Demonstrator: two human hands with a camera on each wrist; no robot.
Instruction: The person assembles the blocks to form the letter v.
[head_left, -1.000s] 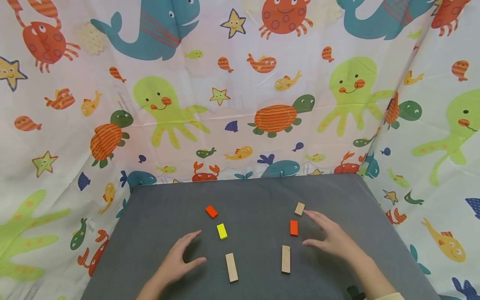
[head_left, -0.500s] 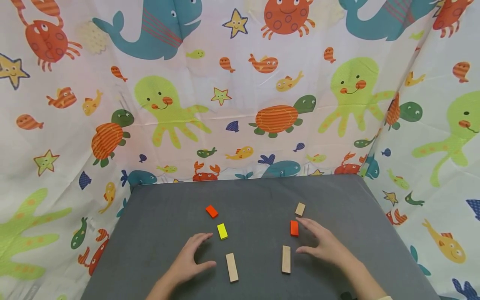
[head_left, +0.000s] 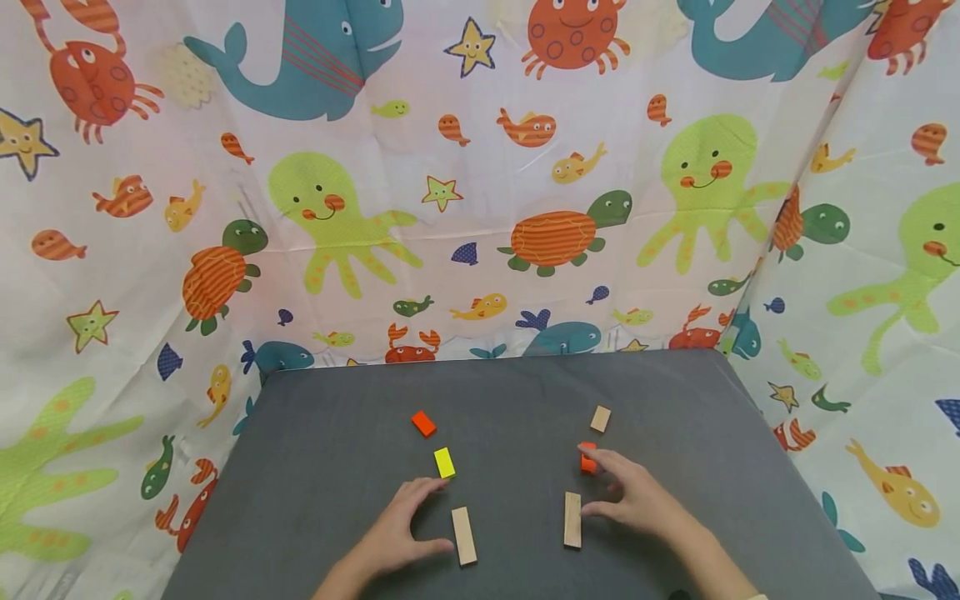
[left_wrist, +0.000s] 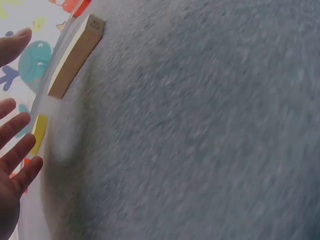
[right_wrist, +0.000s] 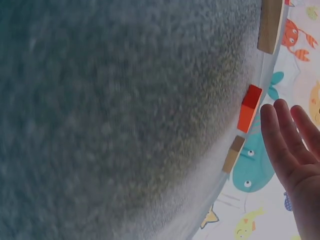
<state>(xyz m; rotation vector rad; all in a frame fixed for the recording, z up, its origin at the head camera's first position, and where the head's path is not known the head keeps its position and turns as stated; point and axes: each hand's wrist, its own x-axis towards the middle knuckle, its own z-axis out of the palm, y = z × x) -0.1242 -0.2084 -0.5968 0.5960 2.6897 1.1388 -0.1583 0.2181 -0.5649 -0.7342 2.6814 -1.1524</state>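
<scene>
My left hand [head_left: 397,529] hovers over the table just left of a long plain wooden block [head_left: 464,536], thumb and fingers spread apart and holding nothing. Its fingertips come close to a small yellow block [head_left: 444,462]. My right hand [head_left: 637,496] is also spread and holds nothing. Its thumb tip is at the right edge of another long wooden block [head_left: 572,520]; whether it touches is unclear. The fingers of that hand partly cover an orange-red block [head_left: 587,458] in the head view. In the right wrist view, that red block [right_wrist: 249,108] appears apart from the fingers.
A second orange-red block [head_left: 423,423] lies behind the yellow one. Farther back on the right is a short wooden block [head_left: 600,418]. The grey table [head_left: 510,392] ends at a white curtain [head_left: 465,283] printed with sea animals, behind and at both sides.
My left hand has moved right and slightly nearer, up to the long wooden block. The right hand has moved left and nearer, toward the other long block. The blocks have stayed in place.
</scene>
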